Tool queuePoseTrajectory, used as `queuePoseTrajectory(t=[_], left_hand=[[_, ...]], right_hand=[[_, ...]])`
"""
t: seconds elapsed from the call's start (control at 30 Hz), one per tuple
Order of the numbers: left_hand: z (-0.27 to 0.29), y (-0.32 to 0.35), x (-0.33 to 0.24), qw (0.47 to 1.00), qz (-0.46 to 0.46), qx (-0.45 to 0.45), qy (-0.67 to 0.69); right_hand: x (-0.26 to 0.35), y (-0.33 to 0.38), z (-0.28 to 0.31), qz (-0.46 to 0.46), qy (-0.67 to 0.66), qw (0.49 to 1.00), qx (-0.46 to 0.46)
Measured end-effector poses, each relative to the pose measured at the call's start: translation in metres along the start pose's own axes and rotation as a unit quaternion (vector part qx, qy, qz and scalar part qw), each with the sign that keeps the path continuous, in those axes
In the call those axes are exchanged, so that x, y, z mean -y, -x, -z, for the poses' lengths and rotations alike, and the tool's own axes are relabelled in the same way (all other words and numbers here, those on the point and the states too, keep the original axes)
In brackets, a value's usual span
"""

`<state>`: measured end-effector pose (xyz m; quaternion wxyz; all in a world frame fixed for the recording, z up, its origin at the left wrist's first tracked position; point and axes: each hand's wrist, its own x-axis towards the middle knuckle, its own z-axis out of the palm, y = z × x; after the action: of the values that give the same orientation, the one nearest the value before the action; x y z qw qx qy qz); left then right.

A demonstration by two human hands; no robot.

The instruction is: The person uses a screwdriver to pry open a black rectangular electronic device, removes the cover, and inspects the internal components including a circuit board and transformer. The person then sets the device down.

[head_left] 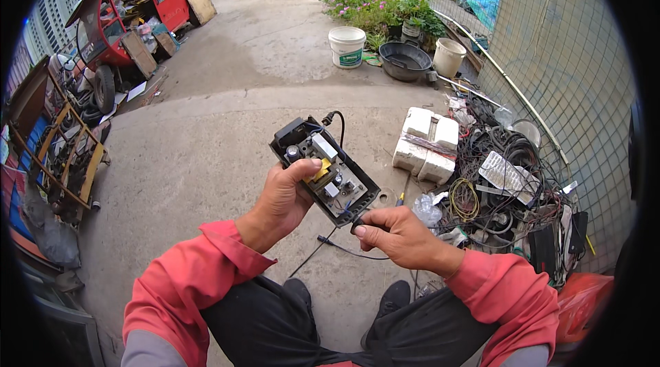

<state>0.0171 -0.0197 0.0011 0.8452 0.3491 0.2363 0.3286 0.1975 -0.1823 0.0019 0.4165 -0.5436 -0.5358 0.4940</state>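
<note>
An opened black power adapter [352, 192] is held tilted in front of me, its circuit board showing with a yellow transformer, white blocks and round capacitors. My left hand [285, 195] is closed around its left side, the thumb over the board by the yellow part. At the adapter's lower right end, my right hand [399, 235] pinches a black cord [364, 256] where it meets the case; the fingers partly hide that spot. A second black cable [342, 130] loops from the upper end. Below the adapter, a thin black cable with a small plug [322, 238] hangs down.
On the right lie a white foam block [426, 143], a yellow-handled tool [401, 198] and a heap of tangled cables [495, 188] by a mesh fence. Buckets [347, 47] and flowers stand farther off. Scrap frames [75, 154] and a red vehicle [148, 3] are left.
</note>
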Motion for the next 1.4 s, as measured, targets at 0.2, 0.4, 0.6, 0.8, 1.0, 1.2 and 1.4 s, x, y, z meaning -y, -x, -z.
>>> queuePoseTrajectory(t=[0.2, 0.4, 0.6, 0.8, 1.0, 1.2, 1.4], left_hand=[[-0.001, 0.0001, -0.001, 1.0, -0.003, 0.0, 0.001], [-0.0016, 0.0013, -0.0015, 1.0, -0.005, -0.007, -0.006], [-0.001, -0.0008, 0.0009, 1.0, -0.001, -0.002, 0.003], [-0.0025, 0.0008, 0.0006, 1.0, -0.013, 0.0, -0.012], [-0.0025, 0.0002, -0.0006, 1.0, -0.008, -0.001, 0.002], [0.0001, 0.0, 0.0025, 1.0, -0.012, -0.001, -0.008], [-0.003, 0.0004, 0.0017, 1.0, -0.016, -0.007, -0.003]], right_hand=[[0.005, 0.0, 0.0, -0.003, -0.011, 1.0, 0.007], [0.0056, 0.0002, 0.0005, -0.007, -0.024, 1.0, 0.016], [0.0035, 0.0005, 0.0024, -0.024, -0.041, 0.999, 0.018], [0.0062, 0.0013, 0.0024, -0.031, -0.046, 0.998, 0.018], [0.009, 0.0012, 0.004, -0.038, -0.039, 0.998, 0.026], [0.0039, 0.001, 0.0039, -0.037, -0.075, 0.996, 0.033], [0.006, 0.001, 0.0053, -0.045, -0.058, 0.997, 0.035]])
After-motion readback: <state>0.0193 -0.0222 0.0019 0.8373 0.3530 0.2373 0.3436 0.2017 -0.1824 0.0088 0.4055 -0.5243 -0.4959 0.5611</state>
